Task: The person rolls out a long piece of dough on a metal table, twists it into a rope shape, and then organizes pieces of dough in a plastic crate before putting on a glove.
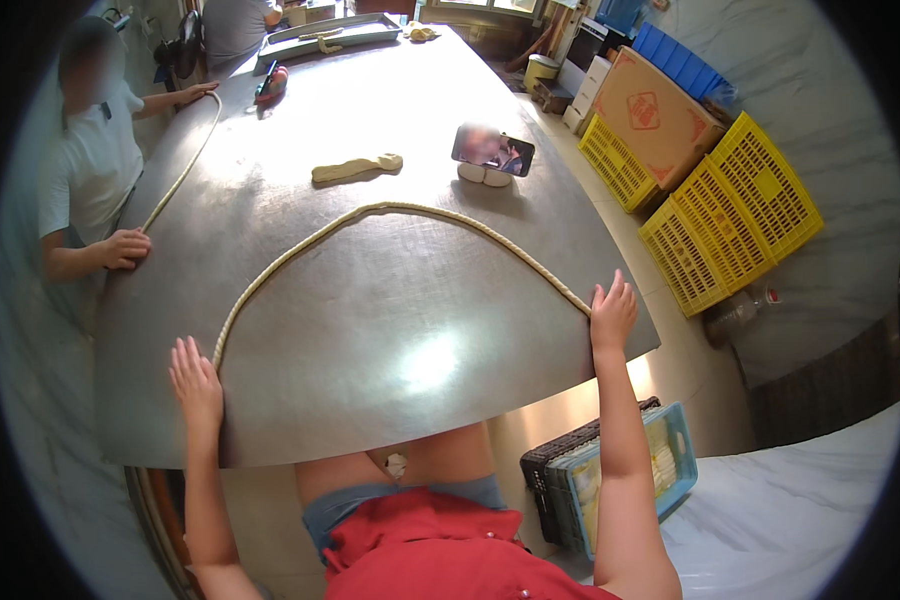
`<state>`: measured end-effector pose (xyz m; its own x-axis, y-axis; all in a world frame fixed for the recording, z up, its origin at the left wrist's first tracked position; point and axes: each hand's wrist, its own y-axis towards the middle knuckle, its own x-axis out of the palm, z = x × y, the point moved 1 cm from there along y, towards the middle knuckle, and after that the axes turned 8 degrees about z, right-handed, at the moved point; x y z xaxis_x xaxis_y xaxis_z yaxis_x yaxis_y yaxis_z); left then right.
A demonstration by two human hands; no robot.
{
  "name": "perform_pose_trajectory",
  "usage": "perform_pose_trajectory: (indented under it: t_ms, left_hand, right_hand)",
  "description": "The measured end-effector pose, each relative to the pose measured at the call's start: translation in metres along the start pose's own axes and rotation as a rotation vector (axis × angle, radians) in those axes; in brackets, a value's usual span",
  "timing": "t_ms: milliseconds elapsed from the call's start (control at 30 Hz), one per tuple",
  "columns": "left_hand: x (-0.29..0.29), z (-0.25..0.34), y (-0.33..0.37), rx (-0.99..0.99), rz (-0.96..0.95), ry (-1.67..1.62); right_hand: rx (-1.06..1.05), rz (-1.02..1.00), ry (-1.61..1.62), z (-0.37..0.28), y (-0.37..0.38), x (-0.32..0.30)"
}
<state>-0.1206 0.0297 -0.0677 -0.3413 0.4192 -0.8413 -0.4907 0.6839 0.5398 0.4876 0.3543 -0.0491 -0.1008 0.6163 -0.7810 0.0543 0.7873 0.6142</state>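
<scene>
A long, thin, twisted rope of pale dough (385,206) arches across the metal table (370,310) in front of me. At its left end lies my left hand (197,385), fingers stretched out and palm down against the dough. My right hand (614,314) is at the opposite end near the right table edge, also flat with fingers extended. Both hands partly cover the rope's tips. Beyond the arch rests a short, thick strip of dough (355,168).
A phone (493,150) leans on a pale rounded stand. At left, a co-worker's hands touch another dough rope (183,165). A tray (330,37) sits at the far end. Yellow crates (730,215) and a cardboard box (658,115) line the right; a blue crate (682,480) stands below.
</scene>
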Motion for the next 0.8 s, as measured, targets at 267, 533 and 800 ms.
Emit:
perform_pose_trajectory:
  t_ms: [267, 533, 800]
  left_hand:
    - [-0.106, 0.028, -0.041, 0.239, -0.204, -0.414]
    - [-0.028, -0.029, -0.025, -0.062, 0.093, -0.044]
    - [-0.010, -0.045, 0.035, -0.205, -0.021, -0.153]
  right_hand:
    - [-0.317, -0.075, 0.173, -0.009, -0.069, -0.043]
    - [-0.283, -0.089, 0.184, -0.024, -0.081, -0.066]
    - [0.178, -0.153, -0.277, 0.067, -0.015, 0.016]
